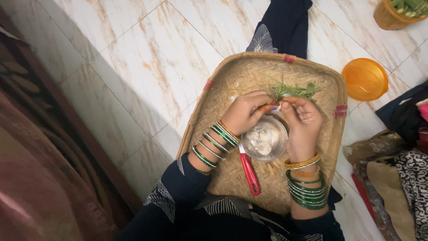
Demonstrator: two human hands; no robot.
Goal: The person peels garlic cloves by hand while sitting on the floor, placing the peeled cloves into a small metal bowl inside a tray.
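My left hand [244,111] and my right hand [302,121] meet fingertip to fingertip over a small steel bowl [278,129], pinching one small pale garlic clove [276,107] between them. Several peeled cloves [262,140] lie in the bowl. The bowl rests on a woven bamboo tray [223,89] on my lap. A knife with a red handle [249,173] lies on the tray below my left wrist. Green leafy stems [296,90] lie on the tray just beyond my fingers. Both wrists carry green and gold bangles.
An orange plastic lid [364,79] lies on the marble floor right of the tray. An orange tub [394,13] with green vegetables stands at the top right. Patterned cloths [397,174] pile at the right. A dark wooden edge [67,120] runs along the left.
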